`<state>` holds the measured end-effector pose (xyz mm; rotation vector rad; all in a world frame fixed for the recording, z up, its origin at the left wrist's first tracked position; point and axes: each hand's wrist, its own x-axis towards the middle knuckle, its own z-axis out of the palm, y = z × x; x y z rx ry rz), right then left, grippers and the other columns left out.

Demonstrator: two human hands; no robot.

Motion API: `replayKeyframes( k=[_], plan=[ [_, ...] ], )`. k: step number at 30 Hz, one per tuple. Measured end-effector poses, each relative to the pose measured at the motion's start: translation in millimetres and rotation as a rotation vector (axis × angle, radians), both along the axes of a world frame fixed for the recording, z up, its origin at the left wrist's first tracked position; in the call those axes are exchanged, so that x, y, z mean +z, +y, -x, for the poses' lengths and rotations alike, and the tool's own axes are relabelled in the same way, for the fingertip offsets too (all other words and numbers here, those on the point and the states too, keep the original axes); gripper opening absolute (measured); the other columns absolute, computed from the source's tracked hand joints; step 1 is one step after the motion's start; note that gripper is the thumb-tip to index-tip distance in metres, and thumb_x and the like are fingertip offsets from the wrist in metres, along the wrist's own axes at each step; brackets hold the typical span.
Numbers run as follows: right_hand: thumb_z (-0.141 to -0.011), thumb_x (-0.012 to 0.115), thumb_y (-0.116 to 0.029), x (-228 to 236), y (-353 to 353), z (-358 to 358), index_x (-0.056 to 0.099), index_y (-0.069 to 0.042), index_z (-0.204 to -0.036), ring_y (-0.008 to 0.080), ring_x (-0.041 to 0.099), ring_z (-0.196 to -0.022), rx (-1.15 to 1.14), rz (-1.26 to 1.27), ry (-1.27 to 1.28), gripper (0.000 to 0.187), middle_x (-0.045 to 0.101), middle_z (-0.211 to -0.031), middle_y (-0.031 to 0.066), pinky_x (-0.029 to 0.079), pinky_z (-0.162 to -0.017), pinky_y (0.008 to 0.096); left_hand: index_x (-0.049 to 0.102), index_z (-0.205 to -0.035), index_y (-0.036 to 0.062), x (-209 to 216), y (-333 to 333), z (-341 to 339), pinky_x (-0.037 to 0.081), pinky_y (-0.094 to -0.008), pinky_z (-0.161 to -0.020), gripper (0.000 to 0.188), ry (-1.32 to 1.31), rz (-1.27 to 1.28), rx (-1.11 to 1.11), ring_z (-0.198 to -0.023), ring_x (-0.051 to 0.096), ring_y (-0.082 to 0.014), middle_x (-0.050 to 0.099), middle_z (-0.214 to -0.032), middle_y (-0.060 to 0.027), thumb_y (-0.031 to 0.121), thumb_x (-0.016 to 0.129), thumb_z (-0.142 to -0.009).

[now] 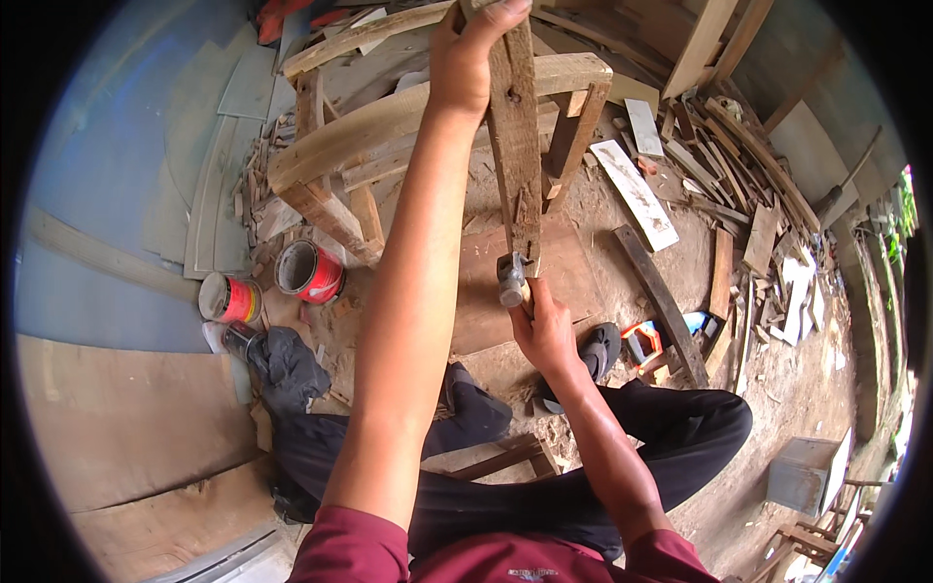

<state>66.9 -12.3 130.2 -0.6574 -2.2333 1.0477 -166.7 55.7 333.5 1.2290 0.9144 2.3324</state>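
At near centre, the right hand (pixel 546 328) is closed around the handle of a hammer (pixel 511 282), close to its head. The head lies at the near end of a plank (pixel 515 155); whether it meets a nail there cannot be told. To the right, on the floor (pixel 705 282), lies a saw (pixel 641 345); to the left stand two red cans (pixel 309 272). At centre, the plank runs from the hammer away to the left hand (pixel 471 58). Judging by its rough, marked wood, it should be stiff, fairly heavy, not slippery and hard to break, though apt to splinter. Just beside it, a curved frame (pixel 360 136) spans the far ground. Farthest, the left hand clasps the plank's far end, probably the best hold: both edges within grasp, fingers well apart from the hammer.
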Motion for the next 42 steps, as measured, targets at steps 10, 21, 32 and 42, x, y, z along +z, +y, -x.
replayKeyframes(
  k=[10, 21, 32, 42],
  plan=[
    [-0.088, 0.064, -0.003, 1.3, 4.6, 9.0, 0.053, -0.003, -0.105, 0.0457, 0.065, -0.074, -0.043, 0.158, 0.028, 0.021, 0.063, -0.079, 0.0246, 0.049, -0.059, 0.0452, 0.064, -0.094, 0.0034, -2.7, 4.5, 22.4, 0.051, -0.0285, -0.06, 0.03, -0.019, 0.045, -0.04, -0.063, 0.062, -0.0168, 0.065, -0.077, -0.0061, 0.032, 0.067, -0.088],
    [-0.082, 0.064, 0.002, -36.0, 31.3, 5.6, 0.053, -0.002, -0.1, 0.0465, 0.062, -0.088, -0.054, 0.008, 0.108, 0.022, 0.062, -0.093, 0.0253, 0.05, -0.07, 0.0475, 0.066, -0.094, 0.0069, 0.5, 28.9, 16.0, 0.048, -0.0258, -0.057, 0.024, -0.019, 0.096, 0.029, -0.062, 0.06, -0.0131, 0.064, -0.077, -0.0027, 0.029, 0.07, -0.086],
    [-0.082, 0.068, -0.003, -41.0, 38.4, 21.0, 0.047, -0.002, -0.137, 0.0427, 0.047, -0.129, -0.116, -0.228, 0.308, 0.059, 0.047, -0.138, 0.024, 0.041, -0.105, 0.0495, 0.067, -0.116, -0.0038, 0.8, 47.6, 17.4, 0.044, -0.0293, -0.096, 0.045, 0.08, 0.088, 0.088, -0.104, 0.061, -0.0151, 0.068, -0.112, -0.0074, 0.029, 0.072, -0.086],
    [-0.092, 0.057, -0.006, -47.6, 42.2, 27.0, 0.045, 0.002, -0.137, 0.0436, 0.05, -0.127, -0.124, -0.278, 0.371, 0.047, 0.051, -0.135, 0.0287, 0.042, -0.105, 0.0487, 0.065, -0.121, -0.0019, 2.4, 53.3, 19.1, 0.044, -0.0291, -0.097, 0.046, 0.155, 0.045, 0.09, -0.106, 0.059, -0.0143, 0.066, -0.115, -0.0064, 0.028, 0.072, -0.086]
  ],
)
